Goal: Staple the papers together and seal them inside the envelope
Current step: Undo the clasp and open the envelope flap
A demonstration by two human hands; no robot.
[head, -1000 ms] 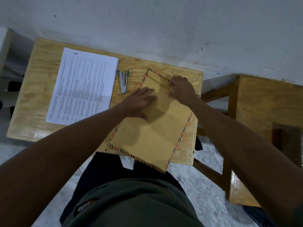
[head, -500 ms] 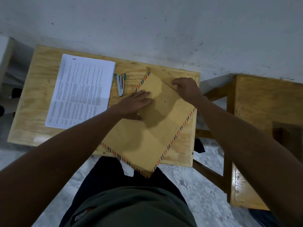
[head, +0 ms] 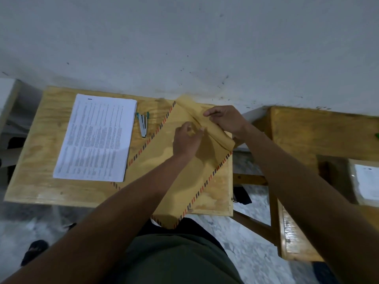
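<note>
Two hands work at the far end of the envelope [head: 184, 167]. Your right hand [head: 225, 119] has its fingers curled on the raised flap [head: 207, 126]; your left hand [head: 187, 140] pinches near the mouth, but what exactly I cannot tell. The envelope is light, thin and creases easily, so hold the flap by its edge. It lies diagonally on the wooden table [head: 51, 187], beside the papers [head: 96, 138] and the stapler [head: 143, 125].

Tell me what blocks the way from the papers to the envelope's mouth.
The stapler lies between the papers and the envelope; both hands, left and right, hold its flap over the mouth.
</note>
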